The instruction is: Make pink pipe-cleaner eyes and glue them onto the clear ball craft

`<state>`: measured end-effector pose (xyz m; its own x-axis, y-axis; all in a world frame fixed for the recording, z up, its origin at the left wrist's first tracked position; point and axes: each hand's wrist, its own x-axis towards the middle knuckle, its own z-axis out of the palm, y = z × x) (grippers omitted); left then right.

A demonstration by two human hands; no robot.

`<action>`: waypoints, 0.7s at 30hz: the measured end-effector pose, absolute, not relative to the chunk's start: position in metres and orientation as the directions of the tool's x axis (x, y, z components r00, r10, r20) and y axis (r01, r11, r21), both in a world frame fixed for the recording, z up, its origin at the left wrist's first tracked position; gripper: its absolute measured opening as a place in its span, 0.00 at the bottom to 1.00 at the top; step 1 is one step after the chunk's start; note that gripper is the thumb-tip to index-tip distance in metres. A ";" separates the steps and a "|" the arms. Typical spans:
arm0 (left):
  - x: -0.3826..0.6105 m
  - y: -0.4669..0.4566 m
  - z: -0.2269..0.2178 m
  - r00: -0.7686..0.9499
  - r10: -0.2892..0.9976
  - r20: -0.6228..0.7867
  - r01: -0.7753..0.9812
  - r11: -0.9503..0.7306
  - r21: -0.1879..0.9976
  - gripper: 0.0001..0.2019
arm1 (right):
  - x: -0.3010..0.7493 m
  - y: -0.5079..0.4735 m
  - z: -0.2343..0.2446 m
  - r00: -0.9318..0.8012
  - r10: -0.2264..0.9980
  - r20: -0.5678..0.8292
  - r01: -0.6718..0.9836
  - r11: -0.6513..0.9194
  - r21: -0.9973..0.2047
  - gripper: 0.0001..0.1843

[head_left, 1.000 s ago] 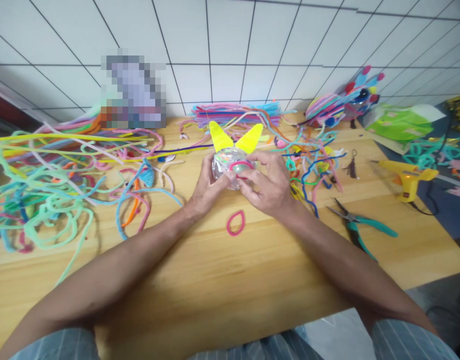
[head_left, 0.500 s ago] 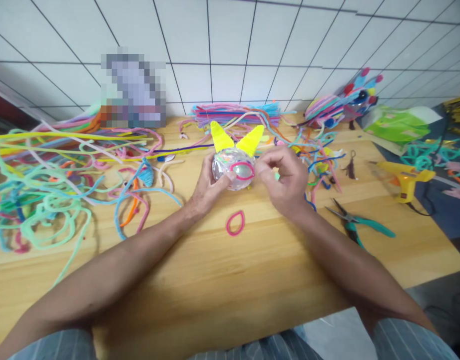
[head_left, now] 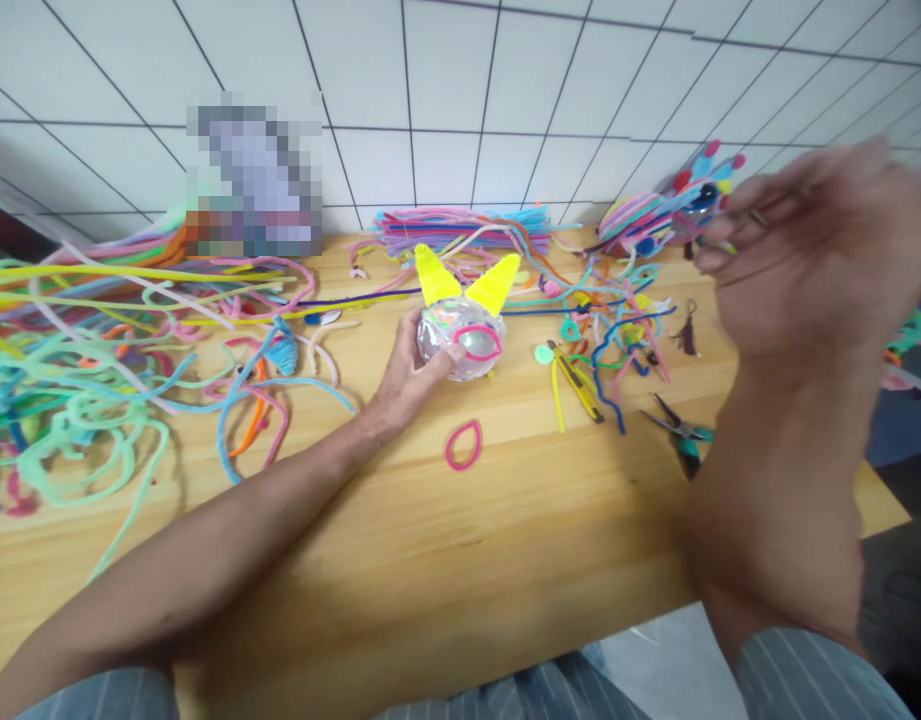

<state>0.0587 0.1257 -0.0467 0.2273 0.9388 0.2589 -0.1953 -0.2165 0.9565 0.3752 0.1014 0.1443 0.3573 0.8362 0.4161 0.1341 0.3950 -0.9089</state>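
My left hand is closed on a shiny, see-through ball with two yellow pointed ears on top. Its thumb rests by a pink oval ring on the ball's front. A second pink loop, teardrop-shaped, lies loose on the wood just below. My right hand is up at the far right, away from the ball and in front of part of the table; motion smears its fingers, so whether they hold anything cannot be made out.
Heaps of coloured pipe cleaners cover the left, and a bundle lies along the tiled wall. To the right are a yellow cutter, pliers, a dark tassel and a colourful pipe-cleaner figure. The right arm hides the glue gun.
My right hand has left the ball and swung up to the right, uncovering the yellow cutter. My left hand still holds the ball. The whole view has shifted slightly.
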 end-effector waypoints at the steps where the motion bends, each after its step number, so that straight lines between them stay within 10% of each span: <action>1: 0.059 0.126 -0.046 0.228 0.937 0.263 -0.191 -0.221 0.956 0.40 | 0.376 0.098 0.141 0.313 0.807 0.501 0.320 0.406 -0.856 0.11; 5: 0.059 0.123 -0.043 0.246 0.927 0.284 -0.152 -0.253 0.955 0.40 | 0.367 0.084 0.138 -0.089 0.924 0.372 0.793 0.292 -0.534 0.10; 21: 0.059 0.119 -0.048 0.240 0.913 0.330 -0.015 -0.336 0.942 0.44 | 0.337 0.086 0.125 -0.269 0.936 0.227 0.415 0.325 -0.850 0.15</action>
